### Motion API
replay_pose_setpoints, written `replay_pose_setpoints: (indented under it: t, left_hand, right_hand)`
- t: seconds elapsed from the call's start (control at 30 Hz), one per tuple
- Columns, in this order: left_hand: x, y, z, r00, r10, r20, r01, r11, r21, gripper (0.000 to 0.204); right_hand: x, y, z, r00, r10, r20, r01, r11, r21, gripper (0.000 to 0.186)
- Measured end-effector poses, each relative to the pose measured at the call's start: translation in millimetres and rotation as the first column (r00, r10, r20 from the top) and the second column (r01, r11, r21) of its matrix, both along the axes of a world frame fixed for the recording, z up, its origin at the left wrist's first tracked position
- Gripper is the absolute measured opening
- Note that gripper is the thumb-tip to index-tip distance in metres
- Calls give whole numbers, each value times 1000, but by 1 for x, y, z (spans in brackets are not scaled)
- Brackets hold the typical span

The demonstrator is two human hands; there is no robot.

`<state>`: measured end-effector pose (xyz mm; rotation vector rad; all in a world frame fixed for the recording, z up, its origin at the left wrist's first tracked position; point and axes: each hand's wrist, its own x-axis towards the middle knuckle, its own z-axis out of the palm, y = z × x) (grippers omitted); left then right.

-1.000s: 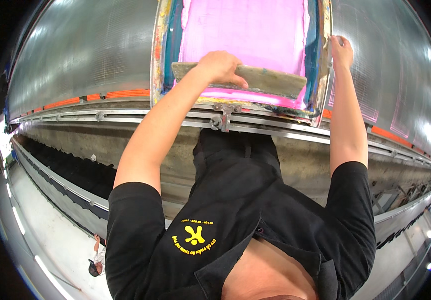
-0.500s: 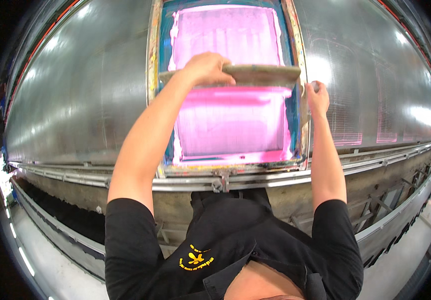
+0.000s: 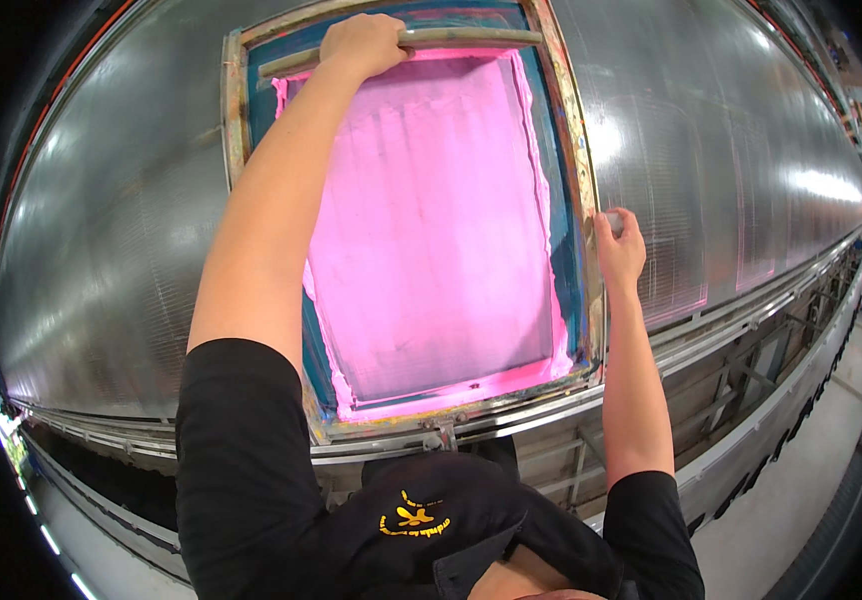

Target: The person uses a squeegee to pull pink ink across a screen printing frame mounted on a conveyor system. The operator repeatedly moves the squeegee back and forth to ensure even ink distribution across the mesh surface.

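Observation:
My left hand [image 3: 363,46] is closed on a long squeegee [image 3: 471,40] at the far end of a screen printing frame [image 3: 583,180]. The squeegee lies across the screen, slightly tilted, its left end lower in view. Bright pink ink [image 3: 431,220] covers the mesh in a large rectangle, with thicker ridges along its sides and near edge. A blue-green border [image 3: 571,300] surrounds the ink. Beside the frame's right side, my right hand [image 3: 623,250] has its fingers curled around something small and pale; I cannot make out what it is.
A long grey metal-looking table [image 3: 121,220] stretches to both sides, with faint pink outlines on its right part [image 3: 696,200]. A metal rail [image 3: 731,320] runs along the near edge, and a small clamp [image 3: 439,437] sits there by the frame. Trusses show below the rail.
My left hand has pushed the squeegee away from me, from the middle of the screen to its far end. My right hand stays by the frame's right side. The view has shifted and turned slightly.

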<state>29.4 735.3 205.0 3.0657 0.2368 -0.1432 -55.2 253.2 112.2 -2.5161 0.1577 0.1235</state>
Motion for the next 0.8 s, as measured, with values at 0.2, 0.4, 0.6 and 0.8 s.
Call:
replay_pose_setpoints:
  t: [0.2, 0.4, 0.6, 0.8]
  left_hand:
    - [-46, -30, -9, 994, 102, 30, -100, 993, -62, 24]
    - [-142, -86, -7, 992, 99, 75, -94, 993, -77, 19]
    - [-252, -170, -3, 994, 107, 22, -104, 987, -120, 19]
    - [-365, -253, 3, 992, 124, -3, -123, 976, -177, 31]
  right_hand:
    - [3, 0, 4, 999, 13, -39, -11, 998, 66, 45]
    - [10, -4, -6, 996, 89, 18, -89, 995, 33, 54]
    - [12, -12, -6, 990, 137, -33, -135, 989, 51, 61]
    - [18, -16, -16, 985, 173, -8, -172, 980, 101, 65]
